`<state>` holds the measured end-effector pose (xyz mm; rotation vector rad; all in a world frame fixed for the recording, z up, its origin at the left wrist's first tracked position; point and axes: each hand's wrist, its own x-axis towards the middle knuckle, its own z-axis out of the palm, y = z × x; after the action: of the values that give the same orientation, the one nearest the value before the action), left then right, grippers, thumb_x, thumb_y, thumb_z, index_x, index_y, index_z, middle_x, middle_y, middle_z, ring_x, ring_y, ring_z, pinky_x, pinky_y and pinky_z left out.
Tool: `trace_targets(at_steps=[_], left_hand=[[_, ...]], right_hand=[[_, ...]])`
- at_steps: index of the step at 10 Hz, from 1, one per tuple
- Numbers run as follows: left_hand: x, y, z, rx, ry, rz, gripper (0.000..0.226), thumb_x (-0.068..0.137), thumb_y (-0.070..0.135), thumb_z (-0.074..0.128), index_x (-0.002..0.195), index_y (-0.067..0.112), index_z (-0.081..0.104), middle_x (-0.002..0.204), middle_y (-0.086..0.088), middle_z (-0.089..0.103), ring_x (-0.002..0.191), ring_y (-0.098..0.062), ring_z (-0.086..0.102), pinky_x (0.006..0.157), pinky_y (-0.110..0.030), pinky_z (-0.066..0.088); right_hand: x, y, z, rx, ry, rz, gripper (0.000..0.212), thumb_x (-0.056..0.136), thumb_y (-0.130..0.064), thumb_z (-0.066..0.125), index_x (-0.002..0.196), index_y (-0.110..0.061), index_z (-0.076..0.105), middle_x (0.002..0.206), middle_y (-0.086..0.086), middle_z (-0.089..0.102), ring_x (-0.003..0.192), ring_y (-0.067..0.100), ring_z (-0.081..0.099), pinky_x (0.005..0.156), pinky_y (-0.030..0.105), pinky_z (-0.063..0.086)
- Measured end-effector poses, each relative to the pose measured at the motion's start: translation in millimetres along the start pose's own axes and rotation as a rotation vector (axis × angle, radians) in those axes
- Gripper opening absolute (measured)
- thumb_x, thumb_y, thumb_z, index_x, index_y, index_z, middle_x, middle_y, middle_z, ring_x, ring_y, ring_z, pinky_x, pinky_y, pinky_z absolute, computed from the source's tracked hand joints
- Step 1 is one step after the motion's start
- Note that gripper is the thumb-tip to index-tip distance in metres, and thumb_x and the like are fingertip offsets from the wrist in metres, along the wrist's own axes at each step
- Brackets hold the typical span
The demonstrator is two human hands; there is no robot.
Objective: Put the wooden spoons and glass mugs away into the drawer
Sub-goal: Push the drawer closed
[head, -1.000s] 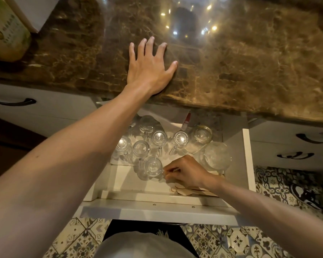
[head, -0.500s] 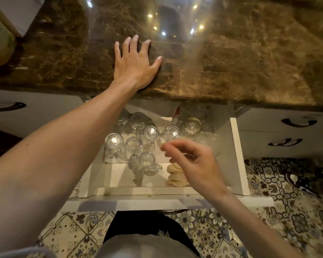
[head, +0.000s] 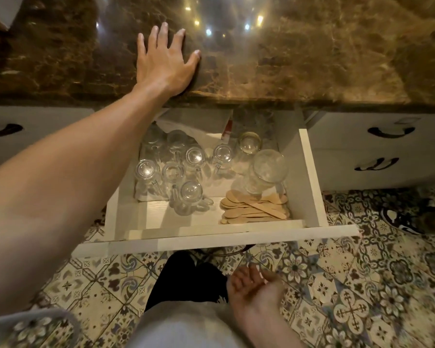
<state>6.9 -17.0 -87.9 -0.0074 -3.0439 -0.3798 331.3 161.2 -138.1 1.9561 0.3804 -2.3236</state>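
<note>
While the marble bench (head: 312,59) carries the left hand (head: 165,62), flat with its fingers spread, the white drawer (head: 211,241) stands open just below that hand. The right hand (head: 255,288) hangs palm-up before the drawer front, fingers loosely curled, holding nothing. Inside, the glass mugs (head: 191,193) cluster under the left forearm, and the wooden spoons (head: 254,208) lie piled straight beyond the right hand.

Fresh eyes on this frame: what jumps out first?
The open white drawer at centre: glass mugs crowd its left and back, wooden spoons lie stacked at its front right. The left hand lies flat on the dark marble countertop above it; the right hand hangs empty below the drawer front.
</note>
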Motion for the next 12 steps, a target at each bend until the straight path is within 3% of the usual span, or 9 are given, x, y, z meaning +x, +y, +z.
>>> trace_targets(at_steps=[1, 2, 4, 9, 12], left_hand=[[1, -2, 1, 0.000, 0.014, 0.002, 0.064, 0.094, 0.057, 0.024, 0.149, 0.023, 0.021, 0.159, -0.009, 0.012, 0.147, -0.023, 0.005, 0.119, -0.044, -0.001], [1, -2, 2, 0.001, 0.023, 0.007, 0.065, 0.094, 0.057, 0.025, 0.149, 0.023, 0.022, 0.159, -0.009, 0.014, 0.147, -0.024, 0.006, 0.119, -0.044, 0.000], [1, -2, 2, -0.006, 0.027, 0.003, 0.065, 0.094, 0.057, 0.025, 0.149, 0.023, 0.023, 0.159, -0.010, 0.014, 0.147, -0.024, 0.007, 0.119, -0.044, 0.000], [0, 1, 2, -0.001, 0.032, -0.006, 0.065, 0.094, 0.057, 0.025, 0.149, 0.023, 0.022, 0.159, -0.009, 0.014, 0.147, -0.023, 0.006, 0.119, -0.044, 0.000], [1, 3, -1, -0.014, 0.032, -0.013, 0.064, 0.095, 0.056, 0.027, 0.149, 0.023, 0.023, 0.159, -0.009, 0.014, 0.147, -0.023, 0.006, 0.119, -0.044, -0.001]], right_hand=[[11, 20, 14, -0.014, 0.014, 0.056, 0.028, 0.091, -0.027, 0.038, 0.081, -0.005, 0.055, 0.074, 0.013, 0.053, 0.065, 0.023, 0.047, 0.058, 0.030, 0.041], [9, 29, 24, -0.038, -0.022, 0.067, 0.029, 0.092, -0.030, 0.039, 0.091, -0.007, 0.056, 0.084, 0.013, 0.056, 0.071, 0.023, 0.049, 0.058, 0.031, 0.043], [-8, 34, 43, 0.008, -0.069, 0.111, 0.043, 0.093, -0.045, 0.041, 0.097, -0.008, 0.061, 0.089, 0.015, 0.062, 0.075, 0.025, 0.055, 0.054, 0.030, 0.046], [-21, 19, 85, 0.028, -0.019, 0.176, 0.040, 0.095, -0.033, 0.037, 0.105, -0.003, 0.061, 0.090, 0.018, 0.060, 0.077, 0.028, 0.056, 0.064, 0.034, 0.051], [-16, 12, 133, 0.028, -0.028, 0.195, 0.045, 0.096, -0.042, 0.035, 0.106, -0.005, 0.058, 0.086, 0.015, 0.057, 0.074, 0.026, 0.054, 0.067, 0.034, 0.052]])
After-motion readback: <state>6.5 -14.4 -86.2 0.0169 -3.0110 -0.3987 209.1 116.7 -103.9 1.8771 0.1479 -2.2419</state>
